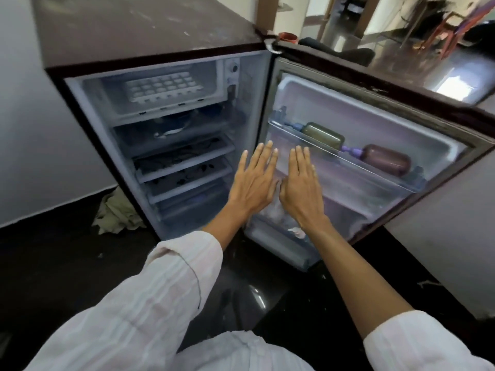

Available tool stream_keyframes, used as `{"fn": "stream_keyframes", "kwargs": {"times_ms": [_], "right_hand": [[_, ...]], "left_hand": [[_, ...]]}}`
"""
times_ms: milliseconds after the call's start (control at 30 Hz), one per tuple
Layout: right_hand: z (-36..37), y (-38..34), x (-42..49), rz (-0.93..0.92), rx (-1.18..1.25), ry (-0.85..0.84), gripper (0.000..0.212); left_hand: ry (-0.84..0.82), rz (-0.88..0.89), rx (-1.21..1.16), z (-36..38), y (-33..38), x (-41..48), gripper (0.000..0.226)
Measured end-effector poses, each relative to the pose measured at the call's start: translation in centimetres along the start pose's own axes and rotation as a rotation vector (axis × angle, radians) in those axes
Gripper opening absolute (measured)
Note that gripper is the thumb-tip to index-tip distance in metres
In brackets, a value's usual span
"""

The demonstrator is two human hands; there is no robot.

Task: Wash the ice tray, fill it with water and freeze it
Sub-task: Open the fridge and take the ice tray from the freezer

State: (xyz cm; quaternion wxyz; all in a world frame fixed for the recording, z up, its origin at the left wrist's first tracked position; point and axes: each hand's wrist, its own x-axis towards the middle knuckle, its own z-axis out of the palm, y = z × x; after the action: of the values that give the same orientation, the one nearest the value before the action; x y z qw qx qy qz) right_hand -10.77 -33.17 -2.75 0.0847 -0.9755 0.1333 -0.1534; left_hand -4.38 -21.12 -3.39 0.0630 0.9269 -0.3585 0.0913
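An open fridge (150, 36) seen from above. In its freezer compartment (107, 103), far left at the top, a white ice tray (163, 88) lies flat with its cells facing up and its long axis running left to right. The left hand (253, 183) and right hand (301, 187) hover side by side, fingers straight, holding nothing. To the right, the door (348, 108) stands open. The tray seems already placed for freezing, with only closing the door left. Whether its cells hold water is unclear.

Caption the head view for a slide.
Left hand and right hand hover open before the open fridge, ice tray in its freezer compartment.
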Motion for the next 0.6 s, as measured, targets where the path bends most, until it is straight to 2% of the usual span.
{"fn": "stream_keyframes", "kwargs": {"times_ms": [300,600], "right_hand": [[4.0,-9.9,4.8,-0.136,0.013,-0.078,0.074],[7.6,-15.3,13.5,-0.238,0.058,-0.123,0.076]], "left_hand": [[0.010,-0.195,0.053,-1.7,-12.9,-2.8,0.067],[0.035,-0.392,-0.005,-1.8,-21.7,0.7,0.063]]}}
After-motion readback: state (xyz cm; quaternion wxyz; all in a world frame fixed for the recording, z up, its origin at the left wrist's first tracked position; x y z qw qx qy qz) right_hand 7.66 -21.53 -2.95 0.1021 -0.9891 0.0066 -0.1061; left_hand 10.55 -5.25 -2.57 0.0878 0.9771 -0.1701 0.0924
